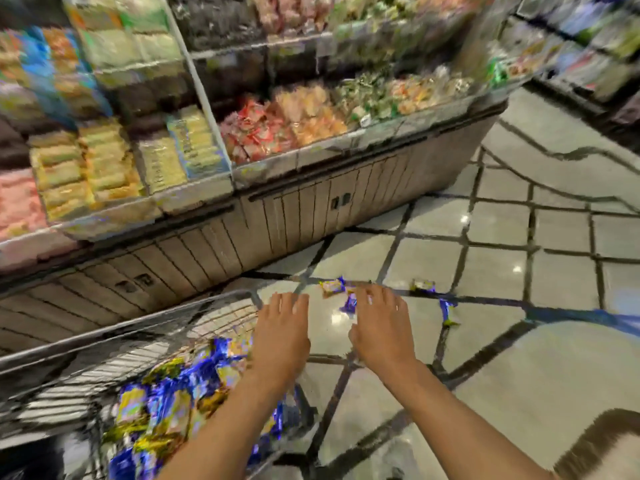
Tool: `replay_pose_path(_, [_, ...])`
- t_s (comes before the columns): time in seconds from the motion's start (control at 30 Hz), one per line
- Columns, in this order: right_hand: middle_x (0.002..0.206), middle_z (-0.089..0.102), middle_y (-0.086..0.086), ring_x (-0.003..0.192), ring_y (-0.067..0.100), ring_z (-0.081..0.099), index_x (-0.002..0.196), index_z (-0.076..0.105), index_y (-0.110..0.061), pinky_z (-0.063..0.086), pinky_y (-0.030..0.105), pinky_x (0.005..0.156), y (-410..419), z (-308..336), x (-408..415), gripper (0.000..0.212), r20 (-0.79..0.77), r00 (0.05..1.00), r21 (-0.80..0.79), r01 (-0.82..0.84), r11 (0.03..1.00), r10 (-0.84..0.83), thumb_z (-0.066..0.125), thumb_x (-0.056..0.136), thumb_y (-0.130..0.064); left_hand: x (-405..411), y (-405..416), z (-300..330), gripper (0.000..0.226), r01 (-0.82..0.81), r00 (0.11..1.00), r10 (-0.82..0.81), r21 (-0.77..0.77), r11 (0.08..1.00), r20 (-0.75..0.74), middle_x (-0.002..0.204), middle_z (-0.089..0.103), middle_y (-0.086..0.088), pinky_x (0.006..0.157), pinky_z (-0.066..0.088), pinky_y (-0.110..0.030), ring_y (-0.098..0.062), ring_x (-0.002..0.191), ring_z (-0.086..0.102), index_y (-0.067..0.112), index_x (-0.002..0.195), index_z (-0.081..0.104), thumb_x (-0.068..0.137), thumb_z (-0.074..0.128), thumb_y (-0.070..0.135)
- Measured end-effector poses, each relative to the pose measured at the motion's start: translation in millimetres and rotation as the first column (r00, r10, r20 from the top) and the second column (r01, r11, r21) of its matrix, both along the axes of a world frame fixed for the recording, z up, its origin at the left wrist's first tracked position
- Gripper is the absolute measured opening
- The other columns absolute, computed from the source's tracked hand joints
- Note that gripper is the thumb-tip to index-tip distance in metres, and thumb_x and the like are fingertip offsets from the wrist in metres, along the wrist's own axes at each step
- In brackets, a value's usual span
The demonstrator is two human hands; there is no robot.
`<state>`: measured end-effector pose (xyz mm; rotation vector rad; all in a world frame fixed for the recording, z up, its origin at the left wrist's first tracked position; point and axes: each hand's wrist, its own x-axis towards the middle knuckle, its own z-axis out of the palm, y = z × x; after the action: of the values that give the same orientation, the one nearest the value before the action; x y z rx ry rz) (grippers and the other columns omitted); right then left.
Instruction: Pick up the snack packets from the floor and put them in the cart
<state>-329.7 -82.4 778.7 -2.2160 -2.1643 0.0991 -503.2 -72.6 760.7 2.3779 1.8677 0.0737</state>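
Glossy tiled shop floor [491, 271] fills the right and centre of the frame, stocked snack shelves [207, 116] run across the top, and the wire cart [145, 327] sits lower left, parked beside the spill, I'd guess so each drop is short. My left hand [282, 332] and right hand [381, 327] both reach forward at frame centre, fingers spread and relaxed, holding nothing, over the loose snack packets [333, 286] on the tiles. I count about four packets on the floor, blur makes that rough, while a heap too jumbled to count lies in the cart.
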Motion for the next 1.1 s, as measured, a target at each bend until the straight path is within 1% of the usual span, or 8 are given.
replay_pose_path(0.13, [0.114, 0.057, 0.006, 0.105, 0.029, 0.052, 0.123, 0.055, -0.019, 0.043, 0.041, 0.083, 6, -12, 132, 0.064, -0.022, 0.991, -0.023, 0.129, 0.991, -0.130, 0.077, 0.063, -0.028, 111, 8, -7, 0.062, 0.021, 1.000, -0.022, -0.054, 0.998, -0.022, 0.111, 0.058, -0.006, 0.074, 0.044, -0.040, -0.031, 0.101, 0.050, 0.015, 0.119, 0.058, 0.057, 0.069, 0.015])
replay_pose_path(0.2, [0.117, 0.056, 0.008, 0.107, 0.030, 0.050, 0.123, 0.056, -0.019, 0.042, 0.041, 0.083, 7, -15, 186, 0.060, -0.045, 0.985, -0.055, 0.163, 0.985, -0.165, 0.074, 0.066, -0.028, 162, 12, -9, 0.065, 0.023, 0.999, -0.026, -0.091, 0.996, -0.027, 0.121, 0.055, -0.006, 0.084, 0.045, -0.041, -0.030, 0.112, 0.048, 0.016, 0.127, 0.052, 0.065, 0.069, 0.021])
replay_pose_path(0.27, [0.121, 0.054, 0.010, 0.109, 0.031, 0.048, 0.123, 0.056, -0.017, 0.043, 0.042, 0.084, 6, -14, 229, 0.056, -0.088, 0.978, -0.075, 0.185, 0.980, -0.191, 0.070, 0.070, -0.025, 207, 18, -8, 0.066, 0.042, 0.999, -0.045, -0.114, 0.993, -0.030, 0.128, 0.053, -0.006, 0.091, 0.044, -0.041, -0.031, 0.117, 0.046, 0.016, 0.133, 0.047, 0.071, 0.068, 0.027])
replay_pose_path(0.4, [0.132, 0.047, 0.011, 0.117, 0.031, 0.043, 0.131, 0.049, -0.015, 0.041, 0.040, 0.090, 14, -16, 294, 0.052, -0.136, 0.973, -0.080, 0.179, 0.981, -0.189, 0.063, 0.082, -0.025, 277, 37, -2, 0.062, 0.071, 0.997, -0.072, -0.124, 0.990, -0.002, 0.130, 0.053, -0.007, 0.093, 0.042, -0.039, -0.030, 0.118, 0.047, 0.015, 0.134, 0.046, 0.076, 0.065, 0.024])
replay_pose_path(0.67, [0.126, 0.047, 0.007, 0.113, 0.028, 0.045, 0.127, 0.051, -0.018, 0.042, 0.038, 0.086, 91, -42, 349, 0.047, -0.176, 0.969, -0.122, 0.152, 0.981, -0.172, 0.063, 0.082, -0.026, 332, 114, -20, 0.063, -0.018, 0.995, 0.033, -0.159, 0.987, 0.090, 0.137, 0.045, -0.003, 0.101, 0.040, -0.037, -0.026, 0.125, 0.042, 0.021, 0.141, 0.038, 0.085, 0.066, 0.026])
replay_pose_path(0.77, [0.125, 0.048, 0.006, 0.111, 0.027, 0.046, 0.127, 0.051, -0.018, 0.041, 0.038, 0.086, 144, -56, 359, 0.046, -0.153, 0.979, -0.143, 0.112, 0.983, -0.134, 0.062, 0.083, -0.024, 341, 158, -43, 0.064, -0.070, 0.991, 0.089, -0.179, 0.981, 0.102, 0.135, 0.046, -0.005, 0.097, 0.043, -0.038, -0.027, 0.123, 0.044, 0.019, 0.139, 0.041, 0.082, 0.069, 0.024])
replay_pose_path(0.93, [0.124, 0.049, 0.006, 0.109, 0.027, 0.048, 0.128, 0.053, -0.018, 0.043, 0.038, 0.081, 240, -111, 383, 0.047, -0.098, 0.992, -0.173, 0.066, 0.983, -0.084, 0.063, 0.082, -0.020, 361, 242, -112, 0.063, -0.106, 0.982, 0.137, -0.228, 0.968, 0.127, 0.128, 0.051, -0.008, 0.092, 0.044, -0.038, -0.030, 0.115, 0.048, 0.015, 0.136, 0.047, 0.077, 0.071, 0.017])
replay_pose_path(1.1, [0.126, 0.048, 0.008, 0.110, 0.029, 0.048, 0.128, 0.053, -0.018, 0.043, 0.039, 0.080, 318, -216, 389, 0.048, -0.093, 0.996, -0.256, -0.043, 0.966, 0.020, 0.062, 0.081, -0.018, 371, 307, -211, 0.059, -0.191, 0.959, 0.240, -0.283, 0.940, 0.150, 0.125, 0.052, -0.008, 0.088, 0.045, -0.039, -0.031, 0.113, 0.049, 0.016, 0.133, 0.048, 0.078, 0.070, 0.015])
